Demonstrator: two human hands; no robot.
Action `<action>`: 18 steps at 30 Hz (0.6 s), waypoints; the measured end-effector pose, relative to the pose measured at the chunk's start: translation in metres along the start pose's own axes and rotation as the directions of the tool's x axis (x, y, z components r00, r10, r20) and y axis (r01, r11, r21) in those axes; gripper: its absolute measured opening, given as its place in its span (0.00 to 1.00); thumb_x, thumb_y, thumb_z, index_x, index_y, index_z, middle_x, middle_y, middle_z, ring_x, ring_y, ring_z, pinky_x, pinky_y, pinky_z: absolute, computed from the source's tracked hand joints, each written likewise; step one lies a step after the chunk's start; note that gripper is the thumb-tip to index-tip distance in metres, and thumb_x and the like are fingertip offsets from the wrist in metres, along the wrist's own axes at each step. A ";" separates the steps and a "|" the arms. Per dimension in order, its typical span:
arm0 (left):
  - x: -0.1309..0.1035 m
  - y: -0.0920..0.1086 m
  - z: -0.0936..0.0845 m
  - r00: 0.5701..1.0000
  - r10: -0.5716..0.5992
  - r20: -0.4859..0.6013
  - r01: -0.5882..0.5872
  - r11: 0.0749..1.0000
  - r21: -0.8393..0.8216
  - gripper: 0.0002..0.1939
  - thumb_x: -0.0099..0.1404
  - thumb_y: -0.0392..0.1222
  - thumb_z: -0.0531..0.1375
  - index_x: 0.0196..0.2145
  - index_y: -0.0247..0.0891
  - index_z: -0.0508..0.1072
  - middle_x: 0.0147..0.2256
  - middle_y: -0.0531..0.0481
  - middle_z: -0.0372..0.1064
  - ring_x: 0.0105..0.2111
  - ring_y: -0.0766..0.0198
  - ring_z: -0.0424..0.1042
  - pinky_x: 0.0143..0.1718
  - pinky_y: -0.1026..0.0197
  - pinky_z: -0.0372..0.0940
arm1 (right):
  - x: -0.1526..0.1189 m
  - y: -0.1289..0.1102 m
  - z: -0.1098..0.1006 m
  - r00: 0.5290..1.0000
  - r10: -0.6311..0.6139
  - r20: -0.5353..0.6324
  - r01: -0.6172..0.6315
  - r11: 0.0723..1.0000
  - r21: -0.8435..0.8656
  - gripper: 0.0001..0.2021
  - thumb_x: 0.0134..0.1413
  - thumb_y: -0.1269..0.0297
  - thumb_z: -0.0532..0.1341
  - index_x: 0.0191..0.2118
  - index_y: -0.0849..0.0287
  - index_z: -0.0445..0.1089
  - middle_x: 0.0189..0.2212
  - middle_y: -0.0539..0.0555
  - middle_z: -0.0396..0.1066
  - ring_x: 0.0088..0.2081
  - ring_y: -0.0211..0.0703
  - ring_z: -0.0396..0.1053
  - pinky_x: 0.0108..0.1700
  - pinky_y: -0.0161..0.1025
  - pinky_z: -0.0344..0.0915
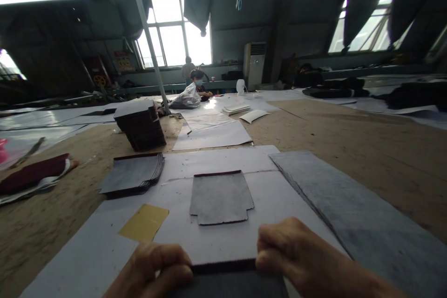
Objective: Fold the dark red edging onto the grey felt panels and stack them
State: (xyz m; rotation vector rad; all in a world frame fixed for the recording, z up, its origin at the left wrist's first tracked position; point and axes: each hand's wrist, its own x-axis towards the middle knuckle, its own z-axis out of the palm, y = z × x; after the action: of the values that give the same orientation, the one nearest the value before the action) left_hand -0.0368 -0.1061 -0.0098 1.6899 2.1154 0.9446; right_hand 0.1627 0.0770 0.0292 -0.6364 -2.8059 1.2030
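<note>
At the bottom of the head view, a dark grey fabric piece with a black top edge stretches between both hands. My left hand pinches its left corner, fingers closed. Its right corner is gripped by my right hand, also closed. Just beyond them, a cut grey piece with a dark red top edge and notched lower corners lies flat on white paper. A yellow square rests to its left, with a fanned stack of grey pieces behind that.
Long grey sheets lie at the right. A tall dark stack stands back left near a metal pole. Dark red cloth lies far left. A masked person sits across the table beside a plastic bag.
</note>
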 end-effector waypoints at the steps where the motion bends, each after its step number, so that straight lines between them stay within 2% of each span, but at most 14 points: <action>1: 0.013 0.002 -0.008 0.990 -0.074 0.118 0.085 0.992 -0.093 0.18 0.60 0.53 0.54 0.22 0.39 0.72 0.18 0.55 0.65 0.21 0.68 0.64 0.23 0.69 0.58 | 0.008 -0.002 -0.013 0.999 0.018 0.051 -0.020 0.999 0.044 0.08 0.47 0.66 0.56 0.21 0.59 0.60 0.19 0.47 0.61 0.22 0.33 0.58 0.23 0.30 0.53; 2: 0.028 0.004 -0.017 0.971 -0.120 0.205 0.154 0.975 -0.161 0.18 0.59 0.53 0.55 0.23 0.37 0.73 0.19 0.54 0.65 0.21 0.69 0.63 0.23 0.69 0.58 | 0.018 -0.002 -0.027 0.995 0.020 0.094 -0.027 0.997 0.074 0.08 0.47 0.64 0.56 0.21 0.59 0.61 0.18 0.46 0.58 0.21 0.32 0.56 0.22 0.30 0.52; 4: 0.064 0.003 -0.030 0.963 -0.154 0.220 0.201 0.956 -0.212 0.18 0.57 0.52 0.54 0.27 0.34 0.75 0.20 0.52 0.65 0.21 0.68 0.62 0.22 0.68 0.58 | 0.046 0.005 -0.049 0.999 0.006 0.049 -0.009 0.997 0.072 0.09 0.49 0.62 0.56 0.24 0.60 0.63 0.17 0.45 0.56 0.20 0.30 0.53 0.22 0.29 0.53; 7: 0.117 -0.012 -0.033 0.982 -0.170 0.085 0.180 0.977 -0.116 0.16 0.54 0.48 0.55 0.31 0.34 0.76 0.18 0.53 0.64 0.20 0.68 0.61 0.22 0.68 0.56 | 0.095 0.025 -0.063 0.996 0.018 -0.090 -0.020 0.999 -0.025 0.08 0.53 0.64 0.54 0.28 0.62 0.65 0.19 0.45 0.58 0.21 0.30 0.57 0.24 0.29 0.56; 10: 0.152 -0.034 -0.018 0.985 -0.169 -0.025 0.169 0.986 -0.012 0.11 0.53 0.43 0.56 0.27 0.35 0.76 0.18 0.54 0.64 0.21 0.67 0.63 0.24 0.66 0.56 | 0.134 0.047 -0.054 0.976 0.026 -0.214 -0.063 0.984 -0.169 0.08 0.55 0.63 0.56 0.30 0.63 0.66 0.24 0.48 0.64 0.26 0.34 0.63 0.30 0.34 0.62; 14: 0.162 -0.056 0.008 0.975 -0.140 -0.170 0.165 0.977 0.139 0.10 0.54 0.39 0.56 0.28 0.40 0.77 0.25 0.52 0.69 0.29 0.64 0.67 0.34 0.64 0.59 | 0.154 0.066 -0.035 0.946 -0.024 -0.324 -0.089 0.940 -0.330 0.09 0.57 0.61 0.56 0.36 0.62 0.67 0.37 0.53 0.68 0.38 0.39 0.66 0.42 0.43 0.64; 18: 0.155 -0.063 0.021 0.953 -0.090 -0.290 0.164 0.956 0.243 0.11 0.59 0.41 0.54 0.34 0.42 0.77 0.32 0.50 0.68 0.35 0.63 0.66 0.39 0.63 0.59 | 0.157 0.073 -0.026 0.922 -0.083 -0.378 -0.075 0.920 -0.384 0.09 0.58 0.62 0.55 0.38 0.62 0.67 0.39 0.53 0.68 0.41 0.40 0.66 0.45 0.46 0.63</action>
State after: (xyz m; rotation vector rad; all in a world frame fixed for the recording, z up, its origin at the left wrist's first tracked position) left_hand -0.1164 0.0401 -0.0380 1.5866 2.6034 0.9405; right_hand 0.0499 0.1993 -0.0252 -0.7827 -2.6988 0.4316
